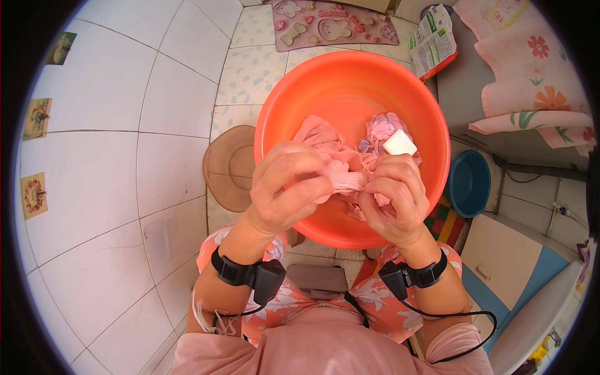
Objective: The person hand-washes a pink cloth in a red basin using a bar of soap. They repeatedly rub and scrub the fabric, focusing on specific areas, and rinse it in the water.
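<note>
Here we see both hands working over an orange plastic basin (350, 81) that sits on the tiled floor (119, 156). The left hand (284, 190) is curled tight around a bunched pink cloth (334, 165), fingers wrapped over the ribbed fabric, and the right hand (390, 197) pinches the same cloth from the other side — the two hands nearly meet at the middle of the bundle. The cloth lies partly inside the basin, held just above its near wall, and a second crumpled piece with pink and bluish tones (381, 131) rests deeper in the bowl. A white bar, probably soap (399, 143), sits on that crumpled piece, touching the top of the right hand's fingers; we cannot tell whether the fingers hold it or it merely rests there. Each wrist carries a black band with a small box — one on the left (250, 275), one on the right (412, 275). Beside the basin, to the left, a low brown stool (228, 169) stands on the tiles, and to the right a smaller blue basin (469, 181) sits near a cupboard.
</note>
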The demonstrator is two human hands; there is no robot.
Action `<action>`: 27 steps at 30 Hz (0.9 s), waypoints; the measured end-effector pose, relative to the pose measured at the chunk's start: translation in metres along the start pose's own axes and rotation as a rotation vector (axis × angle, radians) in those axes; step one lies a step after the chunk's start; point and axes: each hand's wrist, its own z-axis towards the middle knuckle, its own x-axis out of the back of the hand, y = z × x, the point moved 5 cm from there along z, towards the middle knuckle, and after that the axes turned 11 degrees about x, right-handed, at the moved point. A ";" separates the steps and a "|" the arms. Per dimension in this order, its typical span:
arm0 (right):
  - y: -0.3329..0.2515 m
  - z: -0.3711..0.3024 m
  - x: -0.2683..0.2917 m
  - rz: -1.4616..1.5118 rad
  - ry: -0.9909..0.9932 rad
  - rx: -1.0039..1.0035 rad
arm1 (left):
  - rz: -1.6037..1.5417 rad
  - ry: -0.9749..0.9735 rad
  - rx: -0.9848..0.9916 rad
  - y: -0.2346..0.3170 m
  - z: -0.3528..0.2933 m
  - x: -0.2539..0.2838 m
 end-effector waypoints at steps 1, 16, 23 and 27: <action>0.000 0.000 0.000 0.002 -0.015 -0.007 | 0.001 0.000 0.000 0.001 0.001 -0.001; 0.019 -0.024 -0.001 0.343 0.120 -0.441 | -0.182 -0.531 0.703 -0.023 -0.002 -0.025; 0.025 -0.032 -0.006 0.589 0.248 -0.703 | -0.149 -0.326 0.430 -0.015 0.006 -0.015; 0.024 -0.031 -0.006 0.569 0.207 -0.658 | 0.066 -0.083 0.002 -0.001 0.004 -0.004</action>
